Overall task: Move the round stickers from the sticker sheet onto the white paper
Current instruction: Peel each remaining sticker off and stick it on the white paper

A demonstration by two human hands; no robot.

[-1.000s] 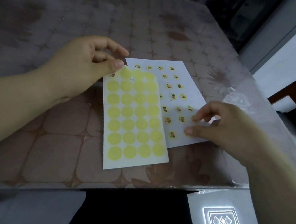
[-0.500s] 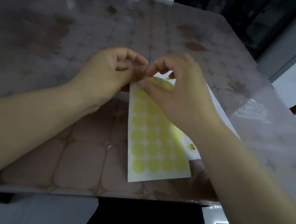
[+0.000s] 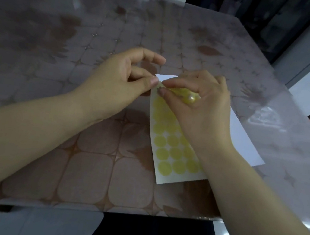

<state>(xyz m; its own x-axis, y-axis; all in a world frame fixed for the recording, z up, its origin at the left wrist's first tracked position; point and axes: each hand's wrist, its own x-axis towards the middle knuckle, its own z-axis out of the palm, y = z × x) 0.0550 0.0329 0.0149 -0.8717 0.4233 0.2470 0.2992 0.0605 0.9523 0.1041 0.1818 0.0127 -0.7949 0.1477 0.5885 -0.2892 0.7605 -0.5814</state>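
The sticker sheet [image 3: 172, 155] is white with rows of yellow round stickers and lies on the table, partly over the white paper [image 3: 243, 141]. My left hand [image 3: 123, 79] pinches the sheet's top left corner between thumb and forefinger. My right hand [image 3: 197, 103] covers the sheet's upper part, its thumb and forefinger pinched at a sticker near that same corner. The sheet's top edge curls up under the right hand. The stickers placed on the white paper are hidden behind my right hand and arm.
The table [image 3: 84, 167] has a brown tile-pattern cloth under a clear glossy cover. Its near edge runs just below the sheet, and its right edge [image 3: 297, 108] falls off beyond the paper. A white wall and a dark gap stand at the far right.
My right hand left the white paper and came over to the sheet's top left corner, beside my left hand. The view shifted, so the sheet now sits further right.
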